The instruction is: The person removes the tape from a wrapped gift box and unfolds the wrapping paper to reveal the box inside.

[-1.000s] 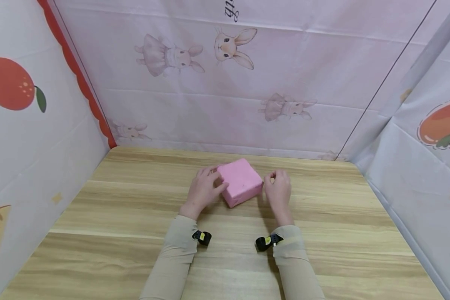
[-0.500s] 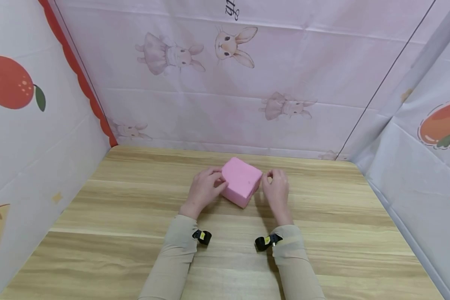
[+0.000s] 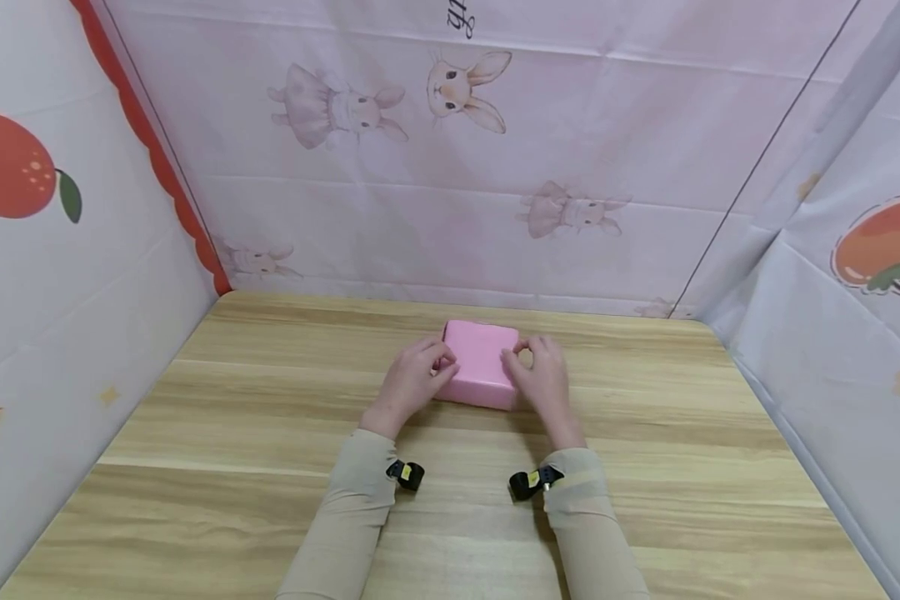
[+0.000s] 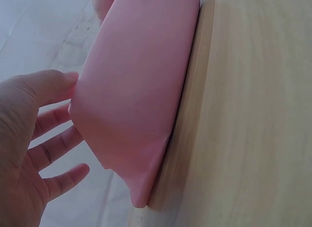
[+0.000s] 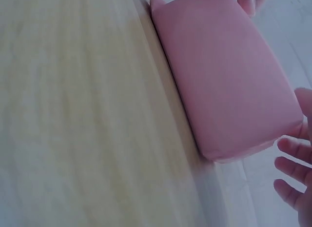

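turned since half a second ago, the pink package (image 3: 482, 354) now shows a long side to the person, where a corner pointed before, and the right hand (image 3: 546, 379) has come in with its thumb over the top. the package sits on the wooden tabletop (image 3: 232, 500), towards the far edge, between both hands. the left hand (image 3: 408, 383) is at its left end, thumb at the upper edge, the other fingers (image 4: 56, 149) spread apart beside the end; whether each one touches, i cannot tell. at that end a pointed flap (image 4: 140, 188) sticks out low down. the right hand's lower fingers (image 5: 292, 169) are spread too, near the right end. both beige sleeves (image 3: 345, 508) bear black wrist devices (image 3: 407, 475). behind the table hangs a pink cloth (image 3: 420, 233) printed with rabbits.
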The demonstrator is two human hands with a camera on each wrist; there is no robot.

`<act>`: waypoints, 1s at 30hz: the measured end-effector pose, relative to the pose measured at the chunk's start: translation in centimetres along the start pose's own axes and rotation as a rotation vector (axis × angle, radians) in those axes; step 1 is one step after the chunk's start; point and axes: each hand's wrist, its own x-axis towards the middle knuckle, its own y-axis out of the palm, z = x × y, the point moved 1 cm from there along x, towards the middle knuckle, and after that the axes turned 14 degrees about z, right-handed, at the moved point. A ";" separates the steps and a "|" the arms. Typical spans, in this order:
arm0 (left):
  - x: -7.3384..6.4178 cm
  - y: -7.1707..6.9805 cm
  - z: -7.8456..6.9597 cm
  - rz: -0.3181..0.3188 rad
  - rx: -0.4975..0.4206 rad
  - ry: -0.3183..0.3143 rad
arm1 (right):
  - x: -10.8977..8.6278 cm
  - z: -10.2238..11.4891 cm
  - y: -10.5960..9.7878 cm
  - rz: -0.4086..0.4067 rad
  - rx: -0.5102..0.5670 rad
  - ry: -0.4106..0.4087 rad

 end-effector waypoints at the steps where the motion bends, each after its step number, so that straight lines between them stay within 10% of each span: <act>1: 0.0 0.0 0.0 0.004 -0.010 0.001 | 0.0 0.0 0.1 0.009 -0.001 -0.006; 13: 0.1 0.1 0.2 0.001 0.012 0.027 | 0.3 -0.1 0.2 -0.061 0.005 -0.094; 30: 0.4 -0.6 0.2 0.094 0.045 -0.139 | 0.6 0.2 -0.2 -0.099 -0.047 -0.085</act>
